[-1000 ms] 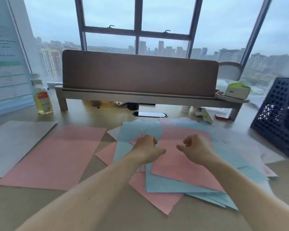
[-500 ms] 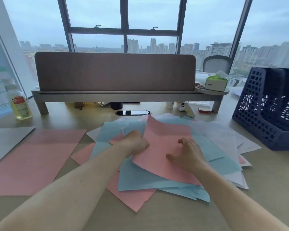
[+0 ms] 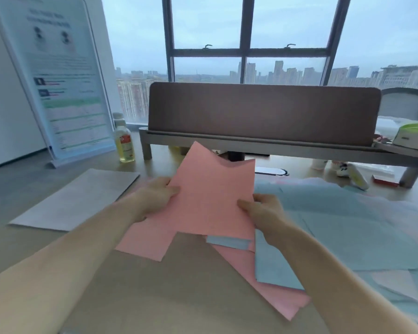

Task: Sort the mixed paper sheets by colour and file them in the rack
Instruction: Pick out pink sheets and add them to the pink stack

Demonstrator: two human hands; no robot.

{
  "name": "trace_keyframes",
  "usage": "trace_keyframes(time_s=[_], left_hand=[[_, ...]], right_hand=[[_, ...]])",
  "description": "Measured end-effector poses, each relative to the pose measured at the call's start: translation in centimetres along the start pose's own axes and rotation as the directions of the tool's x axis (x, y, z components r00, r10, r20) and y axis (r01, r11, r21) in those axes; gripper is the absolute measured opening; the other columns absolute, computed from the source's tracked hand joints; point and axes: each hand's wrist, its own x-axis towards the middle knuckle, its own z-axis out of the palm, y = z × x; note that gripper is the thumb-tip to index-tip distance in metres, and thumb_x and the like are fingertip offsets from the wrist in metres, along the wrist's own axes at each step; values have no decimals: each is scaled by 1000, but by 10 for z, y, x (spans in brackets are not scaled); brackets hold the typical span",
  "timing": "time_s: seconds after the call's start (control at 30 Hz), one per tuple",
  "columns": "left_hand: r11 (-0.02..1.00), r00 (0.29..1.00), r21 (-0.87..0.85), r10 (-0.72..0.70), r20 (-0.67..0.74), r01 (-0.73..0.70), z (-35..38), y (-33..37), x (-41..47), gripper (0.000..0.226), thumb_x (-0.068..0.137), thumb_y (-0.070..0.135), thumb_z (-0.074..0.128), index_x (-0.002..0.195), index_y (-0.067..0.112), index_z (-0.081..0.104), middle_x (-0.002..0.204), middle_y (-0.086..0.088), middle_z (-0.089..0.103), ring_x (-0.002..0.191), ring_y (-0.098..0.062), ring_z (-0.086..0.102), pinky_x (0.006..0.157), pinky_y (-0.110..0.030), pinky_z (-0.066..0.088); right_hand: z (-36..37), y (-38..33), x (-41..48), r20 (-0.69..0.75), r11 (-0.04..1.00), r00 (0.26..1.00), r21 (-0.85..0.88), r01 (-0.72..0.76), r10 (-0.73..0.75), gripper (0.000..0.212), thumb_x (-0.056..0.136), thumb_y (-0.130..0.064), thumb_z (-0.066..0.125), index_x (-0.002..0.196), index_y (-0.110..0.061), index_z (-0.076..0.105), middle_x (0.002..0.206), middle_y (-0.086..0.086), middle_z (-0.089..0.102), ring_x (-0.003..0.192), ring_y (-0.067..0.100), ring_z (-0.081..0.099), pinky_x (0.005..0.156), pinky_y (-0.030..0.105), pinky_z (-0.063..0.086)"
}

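Pink paper sheet (image 3: 210,196), thin and rectangular, is held clear of the pale wooden bench (image 3: 155,297) and tilted up toward the window. The left hand (image 3: 155,198) pinches its left edge with the thumb on the upper face. The right hand (image 3: 263,210) pinches its right edge the same way. Both hands are clamped on this sheet.

Progress (judged):
- Sorting is under way but at an early stage. Two sorted places exist at the left of the bench: a flat pink sheet (image 3: 140,239) directly below the left hand, and a white printed sheet (image 3: 75,198) beside it.
- The held sheet is probably bound for the flat pink sheet.
- The mixed pile (image 3: 348,227) at the right is large and not yet sorted.
- Filing cannot be assessed, because the rack is out of view.

Counts:
- Held pink sheets: one. Its top edge shows two corners, so a second sheet behind it cannot be ruled out.
- Sorted pink sheets: one visible.
- Sorted white sheets: one visible.
- Mixed pile: several overlapping pale blue sheets (image 3: 275,268), with no exact count possible, and at least one pink sheet (image 3: 282,300) protruding at the near edge.
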Motion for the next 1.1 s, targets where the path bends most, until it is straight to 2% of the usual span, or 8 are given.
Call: trace_keyframes(time_s=[0.1, 0.2, 0.43, 0.53, 0.6, 0.7, 0.8, 1.1], left_hand=[[961, 991, 274, 0, -131, 36, -58, -43, 10, 22, 100, 34, 58, 90, 15, 64, 90, 1, 63, 79, -14, 61, 59, -26, 40], [898, 987, 434, -10, -160, 79, -93, -80, 23, 26, 97, 38, 61, 89, 14, 68, 93, -2, 66, 78, -15, 60, 58, -27, 39], [839, 978, 534, 17, -210, 100, -107, -130, 46, 32, 87, 42, 70, 112, 24, 62, 110, 1, 67, 99, -19, 63, 86, -34, 53], [707, 979, 707, 126, -160, 25, -93, -137, 42, 59, 87, 52, 63, 138, 28, 46, 134, -3, 56, 124, -25, 53, 104, -39, 44], [622, 982, 782, 171, -83, -42, -80, -137, 38, 57, 92, 57, 51, 144, 34, 41, 145, -1, 48, 133, -24, 45, 110, -41, 34], [581, 978, 810, 205, -48, -82, -67, -138, 44, 45, 97, 55, 39, 137, 37, 50, 145, 3, 51, 133, -22, 45, 108, -42, 29], [592, 975, 803, 211, -74, -68, -65, -139, 59, 42, 98, 54, 37, 132, 37, 54, 143, 6, 53, 131, -21, 47, 105, -41, 29], [599, 973, 794, 225, -46, -101, -56, -129, 100, 41, 101, 54, 36, 136, 38, 51, 146, 4, 51, 135, -23, 44, 108, -43, 30]], right_hand=[[67, -5, 10, 100, 998, 994, -54, -40, 45, 8, 88, -8, 70, 80, -4, 70, 91, 15, 74, 74, 22, 69, 65, 30, 61], [116, -2, 21, 134, 988, 990, -153, -24, 45, 15, 82, -13, 74, 80, 1, 71, 86, 17, 76, 78, 31, 74, 73, 42, 63], [158, 9, 37, 191, 954, 981, -299, 37, 22, 18, 74, -21, 76, 78, -3, 75, 76, 7, 77, 72, 23, 75, 73, 43, 63], [157, 7, 30, 184, 936, 983, -344, 80, -16, 9, 79, -14, 76, 80, -12, 68, 83, 3, 75, 77, 20, 74, 75, 40, 63], [155, 8, 24, 179, 929, 983, -356, 100, -37, 23, 79, -13, 78, 83, -22, 57, 89, -2, 72, 84, 17, 72, 78, 37, 61], [156, 10, 30, 141, 896, 988, -428, 120, -65, 42, 75, -17, 81, 98, -21, 45, 92, -3, 68, 87, 15, 67, 73, 30, 55], [161, 6, 45, 104, 856, 989, -497, 140, -101, 54, 73, -23, 79, 105, -24, 36, 98, 2, 67, 95, 22, 64, 85, 39, 52], [161, 2, 81, 50, 867, 995, -489, 100, -87, 52, 68, -23, 79, 110, -20, 48, 99, 3, 65, 95, 27, 65, 82, 49, 58]])
